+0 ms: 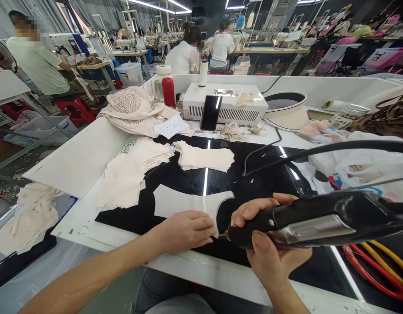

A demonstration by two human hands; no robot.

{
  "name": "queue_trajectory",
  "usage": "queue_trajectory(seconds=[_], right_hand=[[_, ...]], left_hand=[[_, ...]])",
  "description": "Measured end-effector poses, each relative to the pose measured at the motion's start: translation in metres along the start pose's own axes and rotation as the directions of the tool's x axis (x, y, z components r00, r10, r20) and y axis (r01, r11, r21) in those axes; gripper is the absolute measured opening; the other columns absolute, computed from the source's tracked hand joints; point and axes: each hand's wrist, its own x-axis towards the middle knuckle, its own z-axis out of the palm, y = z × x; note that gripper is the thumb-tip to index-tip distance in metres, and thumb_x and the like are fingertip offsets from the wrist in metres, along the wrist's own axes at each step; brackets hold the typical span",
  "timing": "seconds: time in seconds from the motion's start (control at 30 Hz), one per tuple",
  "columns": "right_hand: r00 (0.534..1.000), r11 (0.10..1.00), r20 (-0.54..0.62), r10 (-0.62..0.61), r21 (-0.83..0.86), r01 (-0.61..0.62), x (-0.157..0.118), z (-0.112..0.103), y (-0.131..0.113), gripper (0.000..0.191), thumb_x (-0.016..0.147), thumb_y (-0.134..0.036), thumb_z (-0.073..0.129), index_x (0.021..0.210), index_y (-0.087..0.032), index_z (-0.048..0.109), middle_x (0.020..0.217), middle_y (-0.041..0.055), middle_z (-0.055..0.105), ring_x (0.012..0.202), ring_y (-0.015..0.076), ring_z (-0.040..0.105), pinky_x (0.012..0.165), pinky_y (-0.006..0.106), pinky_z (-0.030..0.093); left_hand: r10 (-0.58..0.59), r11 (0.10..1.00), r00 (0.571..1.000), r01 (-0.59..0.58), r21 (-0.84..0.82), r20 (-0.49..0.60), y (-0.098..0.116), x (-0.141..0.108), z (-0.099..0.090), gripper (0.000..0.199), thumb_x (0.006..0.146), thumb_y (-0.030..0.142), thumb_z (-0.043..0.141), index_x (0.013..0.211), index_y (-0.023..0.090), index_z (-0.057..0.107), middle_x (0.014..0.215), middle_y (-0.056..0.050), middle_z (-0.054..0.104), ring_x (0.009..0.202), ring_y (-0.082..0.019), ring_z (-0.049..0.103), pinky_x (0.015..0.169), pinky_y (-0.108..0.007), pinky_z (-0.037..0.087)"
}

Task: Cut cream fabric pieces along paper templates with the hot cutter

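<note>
A black handheld corded tool (306,220) with a silver side plate sits in my right hand (273,248), fingers and thumb wrapped round its front. Its thin metal tip points left, at the edge of a pale cut piece (178,203) on the glossy black tabletop (132,220). On the piece's lower right part, my left hand (188,231) lies with fingers stretched out, close to the tip. Whether the tip touches the piece, I cannot tell. Behind it lie a small stack of cream fabric pieces (204,158) and a larger fabric pile (129,174) to the left.
A black phone (211,113) leans on a white vented box (250,111). The tool's thick cable (325,150) arches over the right side, above a plastic bag (361,161). Red and yellow loops (380,270) lie at right. Several people sit at sewing machines beyond.
</note>
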Motion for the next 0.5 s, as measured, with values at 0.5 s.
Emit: queue_trajectory(seconds=[0.5], right_hand=[[0.999, 1.0, -0.038, 0.004, 0.014, -0.004, 0.0087, 0.0027, -0.0038, 0.045, 0.09, -0.026, 0.08, 0.129, -0.027, 0.058, 0.087, -0.0018, 0.066, 0.067, 0.015, 0.064, 0.06, 0.031, 0.056]], left_hand=[[0.01, 1.0, 1.0, -0.01, 0.018, 0.004, -0.001, -0.0011, 0.0018, 0.022, 0.11, 0.022, 0.049, 0.118, 0.008, 0.065, 0.107, -0.009, 0.072, 0.109, -0.017, 0.069, 0.113, -0.03, 0.054]])
